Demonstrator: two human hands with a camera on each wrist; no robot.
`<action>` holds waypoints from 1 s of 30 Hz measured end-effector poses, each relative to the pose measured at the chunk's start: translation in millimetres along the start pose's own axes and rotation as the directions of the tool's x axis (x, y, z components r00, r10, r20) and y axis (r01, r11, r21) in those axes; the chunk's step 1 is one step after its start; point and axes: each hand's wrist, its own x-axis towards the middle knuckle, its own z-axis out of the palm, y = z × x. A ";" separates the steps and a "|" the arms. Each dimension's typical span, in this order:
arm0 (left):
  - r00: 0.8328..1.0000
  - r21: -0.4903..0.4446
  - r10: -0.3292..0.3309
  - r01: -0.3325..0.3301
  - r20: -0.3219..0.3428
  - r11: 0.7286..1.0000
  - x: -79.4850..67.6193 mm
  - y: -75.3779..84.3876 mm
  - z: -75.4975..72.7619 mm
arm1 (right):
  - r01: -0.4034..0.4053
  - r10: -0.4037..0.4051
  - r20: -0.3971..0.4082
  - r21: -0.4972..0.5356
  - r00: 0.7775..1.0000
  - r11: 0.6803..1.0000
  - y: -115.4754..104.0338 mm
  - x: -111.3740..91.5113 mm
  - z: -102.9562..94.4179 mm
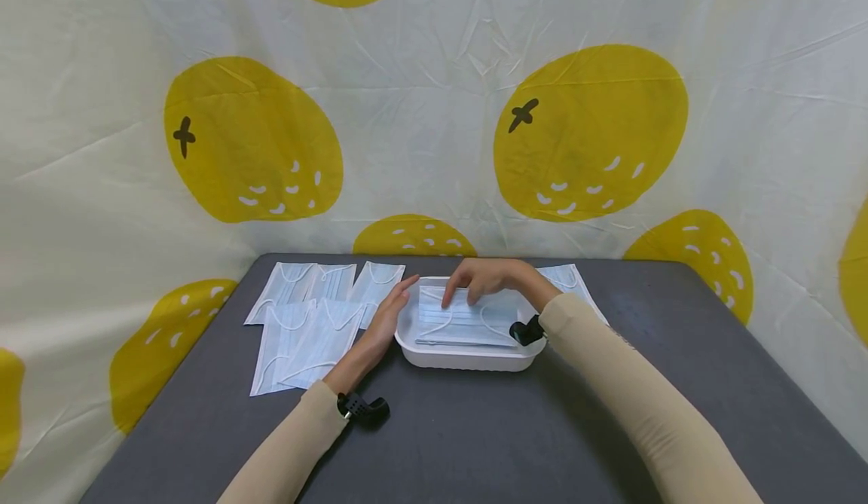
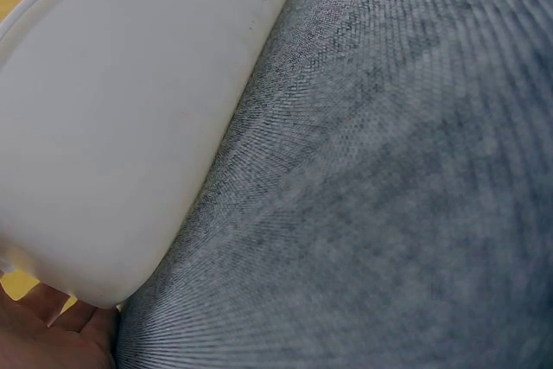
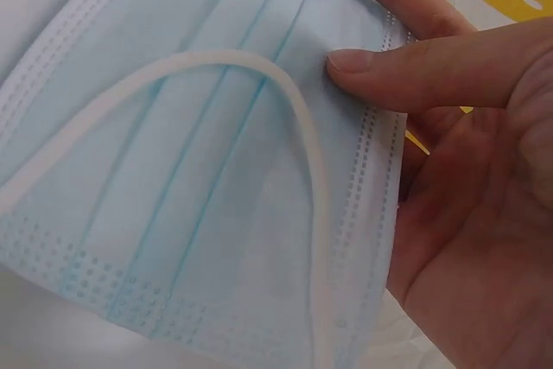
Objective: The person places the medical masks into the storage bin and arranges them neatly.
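Note:
A white oblong plastic tub (image 1: pixel 468 359) stands on the dark table, with light blue pleated face masks (image 1: pixel 468 332) lying inside. My left hand (image 1: pixel 388 316) rests along the tub's left side, its fingers extended. In the left wrist view, fingers of the left hand (image 2: pixel 56 334) touch the end of the tub (image 2: pixel 112 118). Over the tub, my right hand (image 1: pixel 498 274) reaches down to the top mask. The right wrist view shows the right hand (image 3: pixel 484 118) pinching that face mask (image 3: pixel 225 162) at its edge, thumb in front and fingers partly hidden behind. White ear loops lie across the mask.
Several more face masks (image 1: pixel 298 346) lie spread in two rows left of the tub. Another mask (image 1: pixel 566 278) lies behind the right forearm, partly covered. A white curtain (image 1: pixel 420 112) with yellow fruit shapes hangs at the table's (image 1: pixel 461 444) back edge.

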 end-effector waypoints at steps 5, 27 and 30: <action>1.000 -0.002 0.009 -0.009 0.010 1.000 -0.3 -0.6 0.0 | 0.021 -0.021 0.016 -0.017 1.000 1.000 3.0 3.3 1.6; 1.000 -0.003 0.018 -0.018 0.011 1.000 -1.9 -1.4 -0.7 | -0.058 0.056 -0.072 -0.032 0.996 0.998 -4.4 1.5 3.4; 1.000 -0.002 0.023 -0.023 0.008 1.000 -2.5 -1.2 -0.8 | -0.054 0.051 -0.071 -0.040 0.996 0.998 -4.4 2.3 4.2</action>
